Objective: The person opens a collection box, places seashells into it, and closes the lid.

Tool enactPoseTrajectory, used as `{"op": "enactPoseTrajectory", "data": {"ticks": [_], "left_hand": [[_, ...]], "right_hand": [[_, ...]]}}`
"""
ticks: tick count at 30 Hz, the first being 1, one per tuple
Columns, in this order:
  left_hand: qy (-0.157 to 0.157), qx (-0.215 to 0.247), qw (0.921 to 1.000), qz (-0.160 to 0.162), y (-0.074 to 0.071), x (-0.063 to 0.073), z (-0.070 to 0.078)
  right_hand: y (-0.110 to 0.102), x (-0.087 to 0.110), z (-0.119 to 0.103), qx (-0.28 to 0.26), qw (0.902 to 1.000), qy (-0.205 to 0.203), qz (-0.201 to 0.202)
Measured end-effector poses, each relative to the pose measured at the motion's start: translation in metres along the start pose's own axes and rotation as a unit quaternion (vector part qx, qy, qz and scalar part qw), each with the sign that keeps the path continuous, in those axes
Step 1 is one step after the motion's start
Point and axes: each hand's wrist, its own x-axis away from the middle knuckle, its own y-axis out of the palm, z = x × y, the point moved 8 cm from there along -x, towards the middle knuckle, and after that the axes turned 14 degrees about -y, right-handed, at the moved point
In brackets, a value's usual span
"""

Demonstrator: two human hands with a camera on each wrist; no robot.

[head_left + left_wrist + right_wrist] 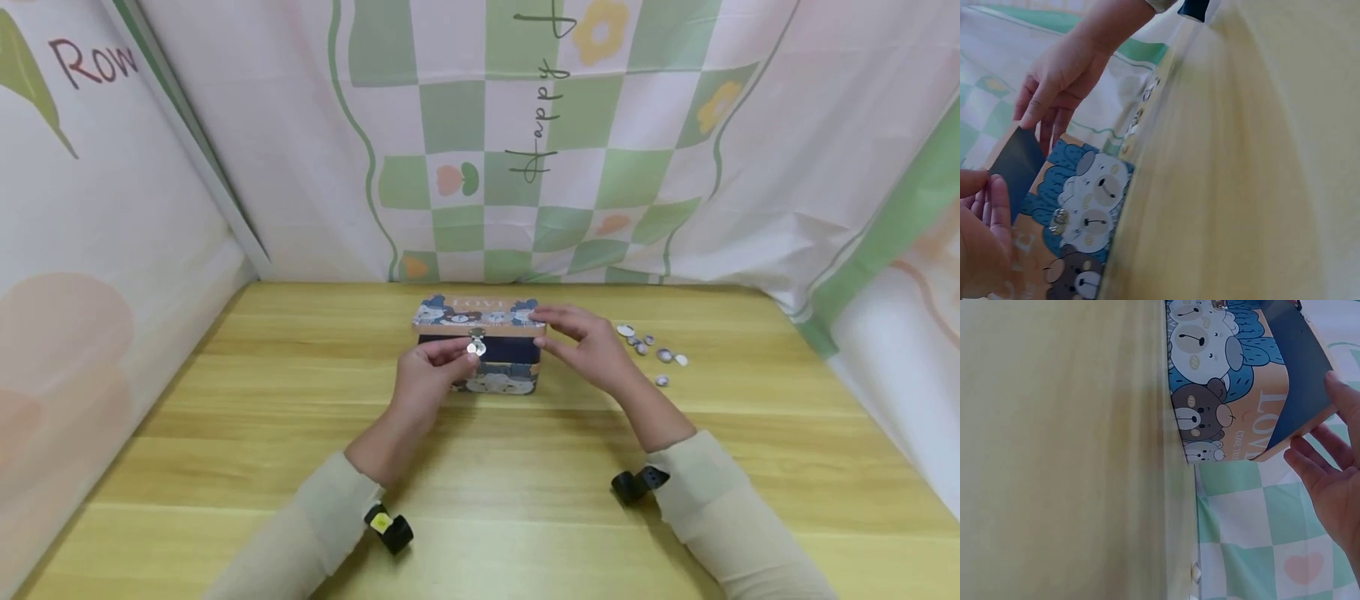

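A tin box (498, 383) with cartoon bears on its front stands on the table, its hinged lid (480, 311) raised partway, showing the dark inside. My left hand (422, 379) is at the front middle, thumb and forefinger pinching the silvery metal clasp (476, 347) that hangs from the lid's front edge. The lower half of the fastening, a metal catch (1059, 220), sits on the box front in the left wrist view. At the lid's right corner, my right hand (592, 350) holds the edge, thumb (1342, 394) on one side and fingers on the other.
Several small white and purple shell-like pieces (664, 356) lie scattered on the wooden table (300, 467) to the right of the box. A checked green and white curtain (510, 125) hangs behind the table. A black wrist camera (390, 529) sticks out from the left sleeve.
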Motion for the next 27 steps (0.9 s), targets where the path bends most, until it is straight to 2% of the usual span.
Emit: {"op": "enactPoseTrajectory", "data": {"ticks": [6, 10, 19, 22, 27], "left_hand": [[-0.001, -0.006, 0.9998, -0.021, 0.001, -0.001, 0.013], [-0.002, -0.023, 0.9995, -0.023, -0.002, 0.000, 0.019], [0.005, -0.038, 0.9992, 0.009, -0.020, -0.002, 0.030], [0.020, -0.039, 0.9989, 0.014, -0.026, -0.004, 0.035], [0.046, -0.055, 0.9967, 0.037, -0.040, -0.006, 0.047]], "right_hand": [[-0.003, -0.007, 0.002, -0.029, 0.9995, 0.004, 0.013], [-0.005, -0.011, 0.004, -0.057, 0.9979, 0.018, 0.022], [-0.006, -0.015, 0.014, -0.099, 0.9922, 0.070, 0.028], [-0.007, -0.017, 0.007, -0.105, 0.9911, 0.076, 0.029], [-0.009, -0.018, 0.008, -0.107, 0.9903, 0.079, 0.039]]}}
